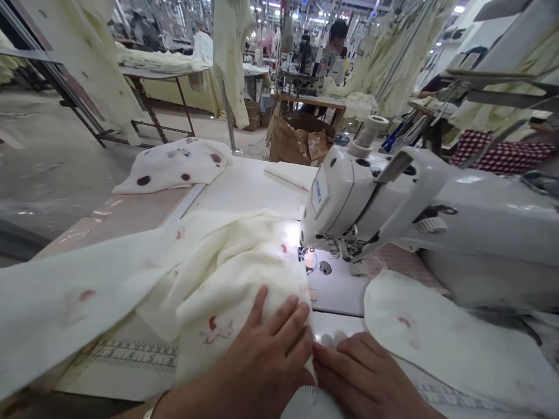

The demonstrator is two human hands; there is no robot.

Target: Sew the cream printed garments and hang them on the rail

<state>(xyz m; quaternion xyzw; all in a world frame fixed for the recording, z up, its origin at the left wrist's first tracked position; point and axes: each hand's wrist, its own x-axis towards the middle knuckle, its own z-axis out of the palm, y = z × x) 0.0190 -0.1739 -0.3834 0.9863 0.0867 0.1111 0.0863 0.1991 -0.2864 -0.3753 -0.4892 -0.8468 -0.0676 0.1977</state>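
A cream fabric piece (244, 256) printed with small red motifs lies in folds on the sewing table, its right edge running up to the needle area of a white sewing machine (375, 192). My left hand (275, 349) rests palm down on this fabric, fingers spread and pressing it. Close beside it, my right hand (362, 372) has its fingers closed on the fabric's near right edge, below the machine's plate. The fingertips of both hands almost meet there. Light from the machine falls on the cloth beside the presser foot, whose exact contact with the fabric is hard to see.
Another cream printed piece (449, 337) lies right of my right hand. A white folded piece with dark spots (174, 166) sits at the table's far left. A printed ruler (131, 355) runs along the front. Beyond are a cardboard box (297, 139), hanging fabric and a person (336, 52).
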